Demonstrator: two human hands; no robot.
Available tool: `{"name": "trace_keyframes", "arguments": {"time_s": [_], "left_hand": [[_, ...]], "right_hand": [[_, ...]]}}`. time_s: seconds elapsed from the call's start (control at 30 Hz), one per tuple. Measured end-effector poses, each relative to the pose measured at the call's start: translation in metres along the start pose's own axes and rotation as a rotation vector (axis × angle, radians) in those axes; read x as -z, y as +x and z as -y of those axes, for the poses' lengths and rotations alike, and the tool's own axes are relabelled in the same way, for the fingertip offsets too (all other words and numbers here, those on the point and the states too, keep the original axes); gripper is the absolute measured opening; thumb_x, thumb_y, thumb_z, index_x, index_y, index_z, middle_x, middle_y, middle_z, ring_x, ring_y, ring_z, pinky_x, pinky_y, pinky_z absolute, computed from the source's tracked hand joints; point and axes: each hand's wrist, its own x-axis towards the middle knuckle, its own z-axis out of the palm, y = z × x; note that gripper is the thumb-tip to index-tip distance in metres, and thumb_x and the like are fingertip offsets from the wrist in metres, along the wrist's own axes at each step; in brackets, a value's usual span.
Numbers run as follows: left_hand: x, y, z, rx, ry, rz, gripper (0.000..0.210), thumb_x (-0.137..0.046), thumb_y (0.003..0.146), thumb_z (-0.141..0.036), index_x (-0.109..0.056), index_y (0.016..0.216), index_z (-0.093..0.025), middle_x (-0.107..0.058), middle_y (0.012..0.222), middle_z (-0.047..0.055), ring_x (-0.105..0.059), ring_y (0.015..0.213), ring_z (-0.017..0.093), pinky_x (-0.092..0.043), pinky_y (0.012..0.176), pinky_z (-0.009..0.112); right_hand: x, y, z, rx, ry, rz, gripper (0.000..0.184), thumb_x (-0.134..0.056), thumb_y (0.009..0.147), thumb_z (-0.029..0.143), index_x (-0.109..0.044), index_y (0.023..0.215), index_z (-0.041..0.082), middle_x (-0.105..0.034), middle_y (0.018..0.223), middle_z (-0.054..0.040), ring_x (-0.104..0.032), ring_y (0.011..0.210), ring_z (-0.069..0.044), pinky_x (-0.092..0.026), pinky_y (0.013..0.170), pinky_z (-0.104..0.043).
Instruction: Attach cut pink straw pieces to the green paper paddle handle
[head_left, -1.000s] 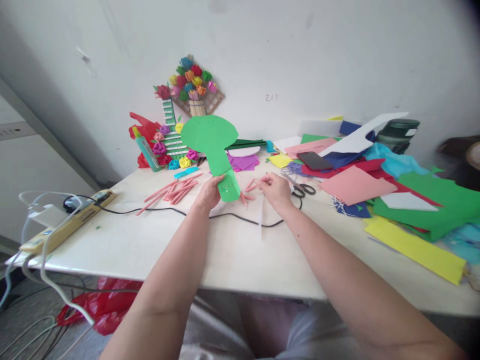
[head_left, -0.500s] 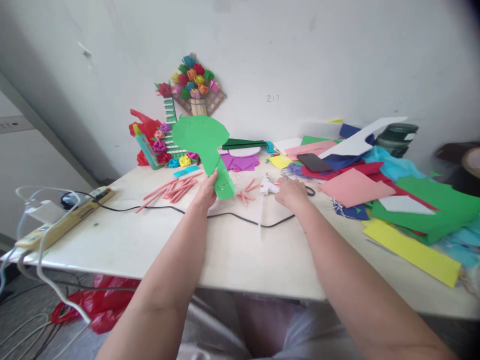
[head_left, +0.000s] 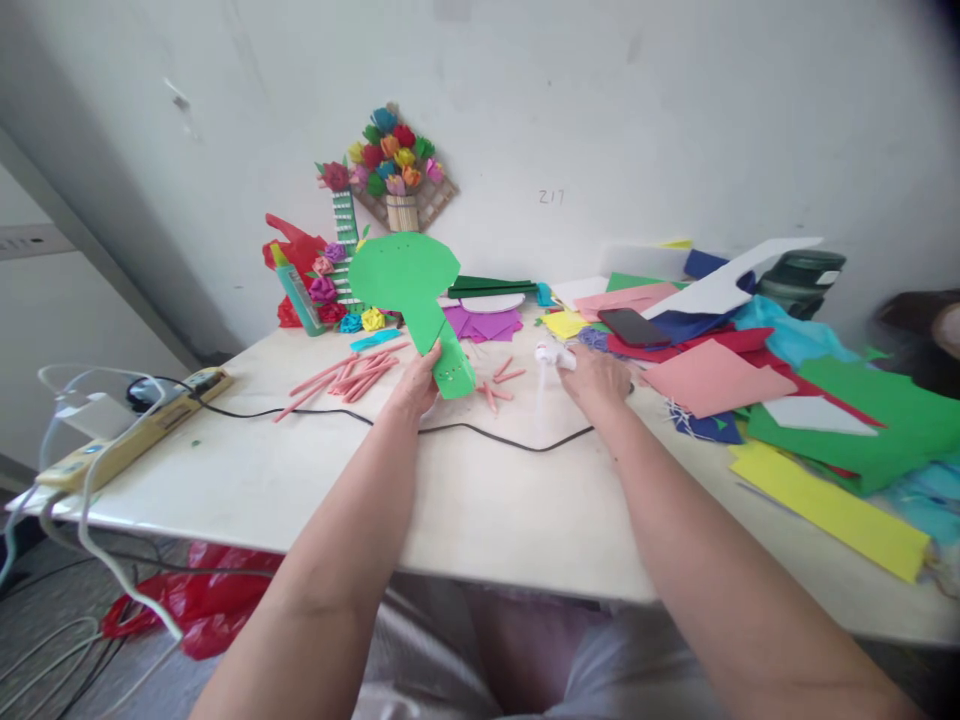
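My left hand pinches the lower end of a green paper cutout, which has a wide rounded top and a narrow stem and is held up off the table. Small dots run along its top and its lower end. On the right, my right hand is closed around a white hot glue gun, whose nozzle end points left; most of its handle is hidden by the fingers. A translucent strip, perhaps a glue stick, shows faintly below it. Short pink paper rolls lie between my hands, and longer pink rolls lie further left.
A black cord crosses the table from a power strip at left. Paper flowers and a glue bottle stand at the back. Coloured sheets and a phone are piled at right.
The glue gun has shifted slightly right and up, with my right hand now around it. The green cutout stays in my left hand, nearly unmoved. The whole view has shifted a little.
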Motion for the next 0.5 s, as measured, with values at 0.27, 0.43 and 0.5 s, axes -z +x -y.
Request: {"name": "trace_keyframes", "arguments": {"time_s": [0.27, 0.43, 0.5], "left_hand": [[0.000, 0.001, 0.001, 0.066, -0.030, -0.017, 0.032, -0.047, 0.084, -0.039, -0.058, 0.100, -0.013, -0.067, 0.087, 0.010, -0.063, 0.088, 0.021, -0.048, 0.084, 0.035], [-0.002, -0.001, -0.002, 0.119, -0.045, -0.014, 0.031, -0.044, 0.086, -0.036, -0.059, 0.101, -0.013, -0.068, 0.088, 0.009, -0.064, 0.087, 0.020, -0.048, 0.083, 0.035], [-0.004, -0.002, -0.003, 0.122, -0.060, -0.002, 0.032, -0.043, 0.086, -0.035, -0.059, 0.102, -0.012, -0.068, 0.090, 0.009, -0.064, 0.087, 0.020, -0.048, 0.083, 0.034]], "right_hand": [[-0.001, -0.002, 0.006, 0.182, 0.841, 0.207, 0.035, -0.060, 0.067, 0.048, -0.060, 0.071, 0.013, -0.055, 0.053, -0.0012, -0.051, 0.050, -0.013, -0.041, 0.051, -0.026], [0.010, -0.017, 0.018, 0.266, 1.054, 0.565, 0.038, -0.065, 0.063, 0.049, -0.053, 0.056, 0.013, -0.053, 0.049, 0.0005, -0.040, 0.035, -0.006, -0.032, 0.038, -0.022], [0.014, -0.022, 0.023, 0.261, 1.039, 0.619, 0.039, -0.065, 0.063, 0.050, -0.054, 0.055, 0.013, -0.054, 0.049, 0.0003, -0.038, 0.033, -0.005, -0.031, 0.037, -0.022]]}}
